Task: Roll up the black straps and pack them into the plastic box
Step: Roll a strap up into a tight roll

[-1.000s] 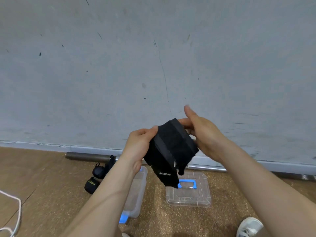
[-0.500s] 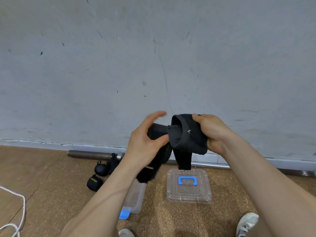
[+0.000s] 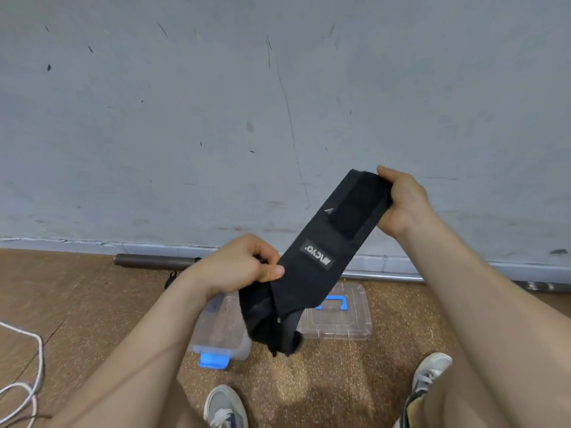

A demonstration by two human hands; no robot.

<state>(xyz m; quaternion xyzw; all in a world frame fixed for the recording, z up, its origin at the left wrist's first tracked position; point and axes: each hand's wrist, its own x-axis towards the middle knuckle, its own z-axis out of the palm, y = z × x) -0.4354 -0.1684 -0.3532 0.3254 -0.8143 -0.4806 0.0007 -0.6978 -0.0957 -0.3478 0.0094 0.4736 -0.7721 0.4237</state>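
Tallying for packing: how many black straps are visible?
1: black strap held between left hand and right hand. A black bit behind the left forearm may be another.

Both hands stretching black strap (image 3: 321,257) taut (logo visible); plastic box (image 3: 221,330) below

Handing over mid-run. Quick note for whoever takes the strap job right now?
Left hand: grips the strap low down; the loose end hangs below it.
Right hand: grips the upper end.
Strap: stretched flat between both hands, in the air, not rolled.
Box: open on the floor below the left forearm; lid lies beside it.
Done: no strap visible in the box.
To do: roll this strap, put it in the box.
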